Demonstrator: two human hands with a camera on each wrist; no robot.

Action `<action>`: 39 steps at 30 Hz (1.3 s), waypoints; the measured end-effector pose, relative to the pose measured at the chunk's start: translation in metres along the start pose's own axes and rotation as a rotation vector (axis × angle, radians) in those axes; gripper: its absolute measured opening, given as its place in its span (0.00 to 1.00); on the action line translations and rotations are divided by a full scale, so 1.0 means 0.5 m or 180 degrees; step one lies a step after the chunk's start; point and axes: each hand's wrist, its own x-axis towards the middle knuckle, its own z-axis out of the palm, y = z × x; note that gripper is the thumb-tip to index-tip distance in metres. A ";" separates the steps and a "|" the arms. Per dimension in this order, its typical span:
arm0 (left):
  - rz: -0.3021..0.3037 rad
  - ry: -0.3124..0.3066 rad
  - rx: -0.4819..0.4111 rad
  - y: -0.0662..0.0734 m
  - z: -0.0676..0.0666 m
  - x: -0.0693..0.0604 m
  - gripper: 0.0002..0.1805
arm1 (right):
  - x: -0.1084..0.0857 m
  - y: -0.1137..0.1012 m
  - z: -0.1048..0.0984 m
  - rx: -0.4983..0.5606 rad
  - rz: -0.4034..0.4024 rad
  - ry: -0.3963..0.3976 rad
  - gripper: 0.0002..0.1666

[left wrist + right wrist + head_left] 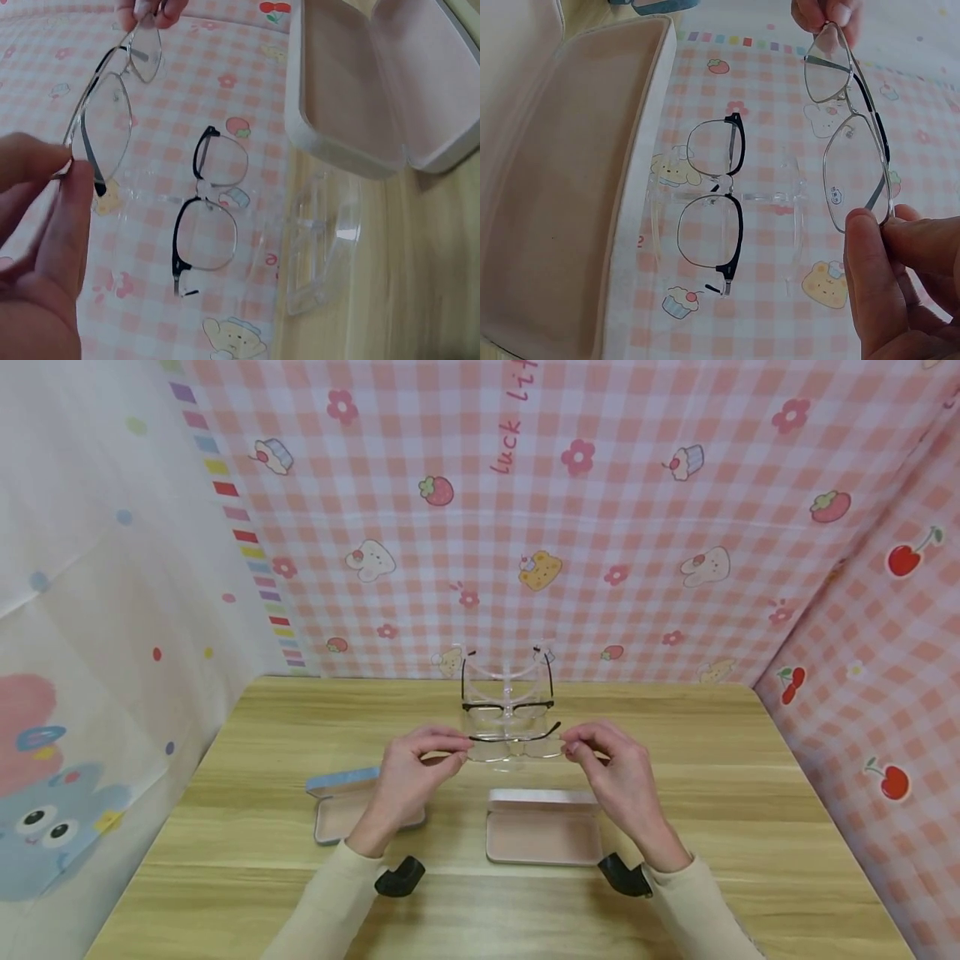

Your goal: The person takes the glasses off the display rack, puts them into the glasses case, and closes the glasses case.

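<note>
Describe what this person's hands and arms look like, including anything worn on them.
The left hand and right hand wear no gloves, and no rings show. The left sleeve and right sleeve are cream and reach the wrists. A black, bent piece juts out beside each wrist. No cables are visible.

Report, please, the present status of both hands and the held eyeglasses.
Left hand and right hand pinch opposite ends of metal-rimmed eyeglasses. Held aloft. Browline eyeglasses on clear display stand beyond; nothing seen blocking the hands.
</note>
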 end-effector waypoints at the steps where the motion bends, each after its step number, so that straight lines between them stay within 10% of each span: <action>1: 0.0009 -0.0064 -0.0035 -0.002 -0.002 -0.001 0.08 | -0.001 0.000 -0.001 0.0002 0.0005 0.0007 0.08; 22: 0.0869 -0.0252 0.0131 -0.021 -0.007 -0.015 0.09 | -0.008 0.002 -0.020 0.0584 0.0697 -0.0373 0.06; 39: 0.0476 -0.0172 0.0087 -0.032 0.002 -0.029 0.07 | -0.029 0.006 -0.042 0.0784 0.0711 -0.0782 0.09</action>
